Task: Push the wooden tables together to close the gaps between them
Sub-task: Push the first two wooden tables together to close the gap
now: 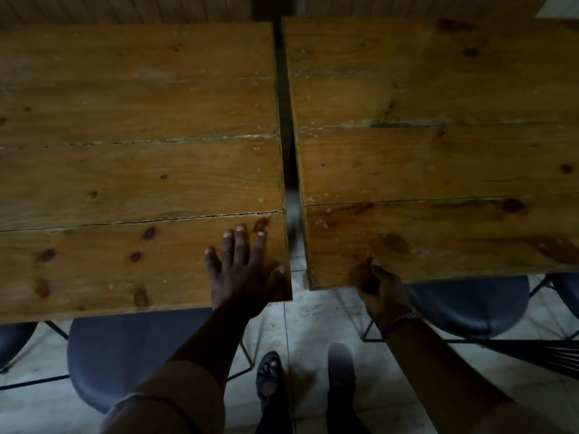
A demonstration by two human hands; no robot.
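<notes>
— Where do the tables stand?
— Side by side: the left table [131, 158] and the right table [438, 145], a narrow gap [286, 145] between them.
— And the hands?
— The left hand [242, 270] lies flat, fingers spread wide, on the left table's near right corner. The right hand [380, 288] grips the right table's near edge, thumb on top.
— Below?
— A grey chair [125, 355] under each table's near edge, on a tiled floor [313, 317].

A narrow open gap [286, 145] separates left table [134, 136] from right table [438, 120].
</notes>
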